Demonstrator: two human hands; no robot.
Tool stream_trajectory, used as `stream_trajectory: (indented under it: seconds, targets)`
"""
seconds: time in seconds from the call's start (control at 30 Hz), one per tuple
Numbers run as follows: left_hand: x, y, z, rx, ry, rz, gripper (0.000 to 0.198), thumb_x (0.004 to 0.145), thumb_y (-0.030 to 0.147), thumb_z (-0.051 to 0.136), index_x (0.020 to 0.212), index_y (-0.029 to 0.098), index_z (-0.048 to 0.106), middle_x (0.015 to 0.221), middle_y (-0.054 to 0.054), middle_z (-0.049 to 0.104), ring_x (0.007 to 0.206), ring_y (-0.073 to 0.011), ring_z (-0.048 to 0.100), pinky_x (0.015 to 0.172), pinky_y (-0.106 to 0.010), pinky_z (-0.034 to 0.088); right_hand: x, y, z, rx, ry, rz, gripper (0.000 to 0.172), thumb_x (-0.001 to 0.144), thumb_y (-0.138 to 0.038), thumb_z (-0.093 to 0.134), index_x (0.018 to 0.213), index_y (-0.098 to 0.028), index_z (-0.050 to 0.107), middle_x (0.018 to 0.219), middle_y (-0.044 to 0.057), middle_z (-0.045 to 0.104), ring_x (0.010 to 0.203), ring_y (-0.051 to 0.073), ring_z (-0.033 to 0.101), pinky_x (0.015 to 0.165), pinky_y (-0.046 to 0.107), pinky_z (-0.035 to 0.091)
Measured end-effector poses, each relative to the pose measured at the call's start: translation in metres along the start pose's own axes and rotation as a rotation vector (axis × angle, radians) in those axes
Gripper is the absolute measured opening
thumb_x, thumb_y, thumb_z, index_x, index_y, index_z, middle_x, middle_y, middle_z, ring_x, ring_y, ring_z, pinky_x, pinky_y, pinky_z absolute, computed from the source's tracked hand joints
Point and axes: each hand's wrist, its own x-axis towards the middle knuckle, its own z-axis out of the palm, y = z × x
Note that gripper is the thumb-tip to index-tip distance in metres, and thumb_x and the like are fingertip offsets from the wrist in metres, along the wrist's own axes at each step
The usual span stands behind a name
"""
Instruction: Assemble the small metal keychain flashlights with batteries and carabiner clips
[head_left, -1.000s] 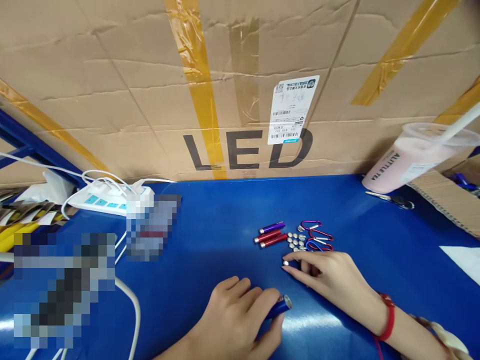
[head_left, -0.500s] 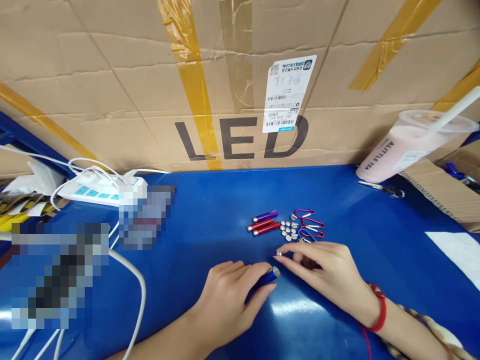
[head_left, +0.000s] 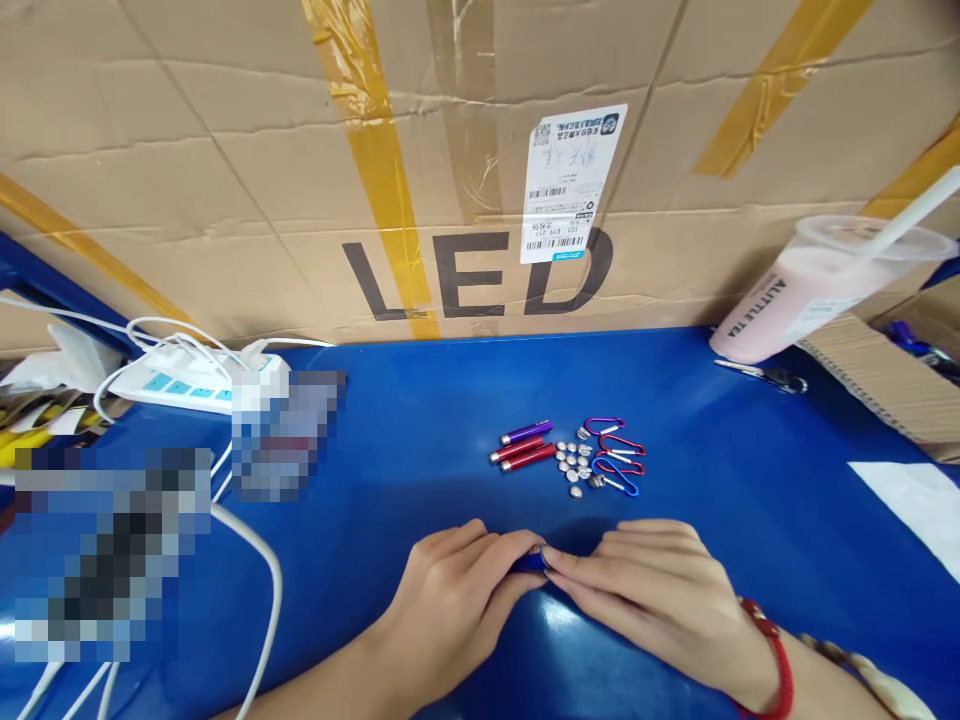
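My left hand [head_left: 457, 590] grips a small blue metal tube [head_left: 529, 561], the body of a mini flashlight, with its end pointing right. Meeting that end are the pinched thumb and fingertips of my right hand [head_left: 652, 590]. Whatever lies between them is hidden. Beyond the hands are several silver button cells [head_left: 572, 460] in a cluster, with a single cell [head_left: 576, 491] nearer me. Left of the cluster lie a purple tube [head_left: 526, 433] and two red tubes [head_left: 529, 459]. To its right are carabiner clips in purple [head_left: 604, 427], red [head_left: 624, 446] and blue [head_left: 621, 478], with small silver caps.
At the left are a white power strip [head_left: 180, 378], cables and blurred-out items. A cardboard box [head_left: 285, 200] stands along the back. On the right are a drink cup [head_left: 795, 290], keys [head_left: 780, 378], a cardboard piece [head_left: 862, 375] and white paper [head_left: 907, 510].
My right hand has come down and left, bringing its fingertips from beside the tube onto its end. The button cell it pinched is now hidden. My left hand keeps its hold.
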Motion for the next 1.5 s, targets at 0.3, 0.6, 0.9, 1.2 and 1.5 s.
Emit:
stream_trajectory:
  seconds: [0.3, 0.6, 0.9, 1.2, 1.5]
  targets:
    - [0.001, 0.001, -0.004, -0.009, 0.02, 0.017, 0.015, 0.083, 0.019, 0.054, 0.098, 0.017, 0.053, 0.079, 0.002, 0.066, 0.058, -0.0088, 0.055, 0.054, -0.021, 0.045, 0.007, 0.008, -0.007, -0.159, 0.035, -0.035, 0.019, 0.079, -0.02, 0.059, 0.098, -0.018, 0.061, 0.053, -0.006, 0.056, 0.043, 0.004, 0.047, 0.044, 0.02, 0.035]
    - [0.003, 0.0, -0.003, -0.015, 0.027, 0.031, 0.017, 0.081, 0.021, 0.057, 0.096, 0.017, 0.052, 0.073, 0.003, 0.065, 0.054, -0.0083, 0.052, 0.049, -0.02, 0.043, 0.013, 0.037, -0.028, -0.516, -0.086, 0.198, 0.021, 0.082, -0.037, 0.053, 0.082, -0.022, 0.067, 0.079, 0.0, 0.067, 0.066, 0.011, 0.062, 0.055, 0.021, 0.044]
    - [0.004, -0.001, -0.005, -0.012, -0.004, 0.03, 0.012, 0.081, 0.023, 0.056, 0.091, 0.017, 0.053, 0.071, 0.003, 0.065, 0.052, -0.0084, 0.053, 0.048, -0.02, 0.042, 0.008, 0.046, -0.024, -0.533, -0.214, 0.187, 0.031, 0.09, -0.034, 0.038, 0.086, -0.025, 0.067, 0.086, 0.0, 0.064, 0.067, 0.01, 0.061, 0.055, 0.021, 0.044]
    - [0.004, -0.003, -0.005, -0.002, 0.001, 0.026, 0.015, 0.082, 0.031, 0.055, 0.088, 0.017, 0.056, 0.069, 0.003, 0.065, 0.051, -0.008, 0.053, 0.049, -0.021, 0.043, 0.009, 0.047, -0.022, -0.409, -0.141, 0.187, 0.028, 0.088, -0.031, 0.043, 0.08, -0.022, 0.068, 0.082, 0.001, 0.065, 0.069, 0.013, 0.062, 0.056, 0.022, 0.05]
    - [0.004, -0.007, -0.007, 0.05, -0.006, 0.026, 0.019, 0.086, 0.025, 0.048, 0.098, 0.015, 0.057, 0.068, 0.0, 0.064, 0.056, -0.0096, 0.053, 0.052, -0.021, 0.044, 0.019, 0.013, -0.018, 0.11, -0.028, 0.399, 0.013, 0.077, -0.028, 0.059, 0.074, -0.022, 0.071, 0.072, 0.003, 0.066, 0.054, 0.011, 0.06, 0.048, 0.018, 0.052]
